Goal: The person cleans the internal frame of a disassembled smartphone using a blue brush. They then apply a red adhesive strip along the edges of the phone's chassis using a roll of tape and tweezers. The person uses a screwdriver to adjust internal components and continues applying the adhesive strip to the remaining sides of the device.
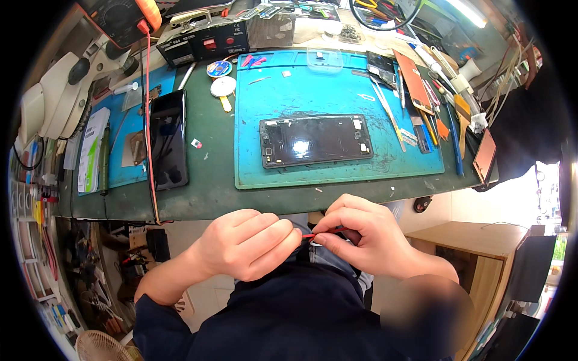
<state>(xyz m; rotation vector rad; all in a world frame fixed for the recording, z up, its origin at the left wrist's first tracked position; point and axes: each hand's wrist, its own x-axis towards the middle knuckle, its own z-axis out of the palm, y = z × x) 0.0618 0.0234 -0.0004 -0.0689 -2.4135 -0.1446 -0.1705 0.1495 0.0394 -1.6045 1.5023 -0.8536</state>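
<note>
Both hands are in front of my body, just off the near edge of the bench. My left hand (250, 243) is closed, its fingertips pinching one end of a thin red strip (307, 235) that looks like narrow tape. My right hand (361, 234) pinches the same strip between thumb and fingers, and a small white curved edge shows by its thumb. The strip is stretched across the short gap between the hands. Beyond them, a dark phone screen assembly (319, 141) lies flat on the blue work mat (265, 180), touched by neither hand.
A black phone (170, 138) lies left of the mat, near tape reels (223, 87). Tweezers (388, 114), brushes (462, 111) and copper-coloured phone panels (414, 81) crowd the right side. A black power supply box (205, 45) and an orange multimeter (120, 21) stand behind; red leads hang down left.
</note>
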